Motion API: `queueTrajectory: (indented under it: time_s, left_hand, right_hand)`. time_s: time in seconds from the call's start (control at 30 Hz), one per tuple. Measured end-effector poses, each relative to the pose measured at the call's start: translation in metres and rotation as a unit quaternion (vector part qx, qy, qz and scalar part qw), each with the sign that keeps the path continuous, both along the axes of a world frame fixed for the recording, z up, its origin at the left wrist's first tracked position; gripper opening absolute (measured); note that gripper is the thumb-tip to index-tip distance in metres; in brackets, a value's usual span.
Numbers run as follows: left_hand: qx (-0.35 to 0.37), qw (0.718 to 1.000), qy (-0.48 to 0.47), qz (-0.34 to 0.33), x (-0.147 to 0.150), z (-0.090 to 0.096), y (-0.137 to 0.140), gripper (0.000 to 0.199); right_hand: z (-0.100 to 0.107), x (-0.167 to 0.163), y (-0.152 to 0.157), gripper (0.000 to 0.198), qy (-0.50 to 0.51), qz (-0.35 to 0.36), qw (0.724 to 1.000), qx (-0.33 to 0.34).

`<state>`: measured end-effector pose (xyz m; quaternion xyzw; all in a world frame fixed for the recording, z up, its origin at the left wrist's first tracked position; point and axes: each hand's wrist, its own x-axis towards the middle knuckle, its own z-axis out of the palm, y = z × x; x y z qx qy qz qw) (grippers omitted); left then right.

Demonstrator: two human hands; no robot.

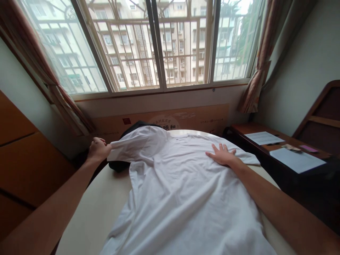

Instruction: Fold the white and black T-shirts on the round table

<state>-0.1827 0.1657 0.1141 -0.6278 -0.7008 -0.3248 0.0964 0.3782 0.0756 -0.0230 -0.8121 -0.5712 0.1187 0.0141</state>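
Observation:
A white T-shirt lies spread over a round, pale table, its collar toward the window and its body wrinkled. My left hand is closed on the end of the left sleeve, pulling it out past the table's edge. Flat on the upper right of the shirt rests my right hand, fingers spread. Beyond it, the other sleeve reaches toward the table's right side. Part of a black item shows beneath and behind the left sleeve; its kind is hidden.
Behind the table, a printed cardboard panel leans under the barred window. On the right, a brown wooden side table bears papers and a pen. A wooden cabinet stands at left, and curtains hang on both sides.

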Motion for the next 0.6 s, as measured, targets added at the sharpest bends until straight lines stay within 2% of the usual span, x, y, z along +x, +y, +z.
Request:
queueTrajectory:
  time_s: [0.07, 0.1, 0.17, 0.23, 0.3, 0.37, 0.43, 0.6]
  left_hand:
    - [0.012, 0.999, 0.049, 0.015, 0.017, -0.007, -0.019, 0.028]
    - [0.004, 0.997, 0.070, -0.024, 0.028, -0.013, -0.031, 0.025]
    - [-0.049, 0.978, 0.091, -0.183, 0.048, -0.030, -0.060, 0.023]
    - [-0.127, 0.929, 0.093, -0.335, 0.064, -0.053, -0.092, 0.033]
    - [-0.190, 0.897, 0.100, -0.387, 0.072, -0.077, -0.120, 0.044]
    - [-0.218, 0.892, 0.107, -0.380, 0.071, -0.097, -0.138, 0.050]
    - [-0.214, 0.903, 0.111, -0.355, 0.060, -0.112, -0.143, 0.054]
    - [-0.180, 0.937, 0.122, -0.272, 0.013, -0.133, -0.125, 0.063]
  right_hand:
    - [-0.001, 0.001, 0.000, 0.100, 0.002, 0.000, 1.000, 0.003]
    - [-0.002, 0.001, 0.001, 0.100, 0.003, -0.001, 1.000, 0.005]
    - [-0.004, 0.003, 0.002, 0.100, 0.001, 0.001, 1.000, 0.010]
    - [-0.005, 0.006, 0.003, 0.099, -0.001, 0.009, 1.000, 0.015]
    - [-0.005, 0.008, 0.003, 0.098, -0.003, 0.019, 1.000, 0.022]
    - [-0.004, 0.008, 0.002, 0.097, -0.004, 0.023, 0.999, 0.025]
    - [-0.003, 0.007, 0.001, 0.096, -0.006, 0.023, 0.999, 0.025]
    - [0.000, 0.004, -0.002, 0.095, -0.007, 0.027, 0.999, 0.028]
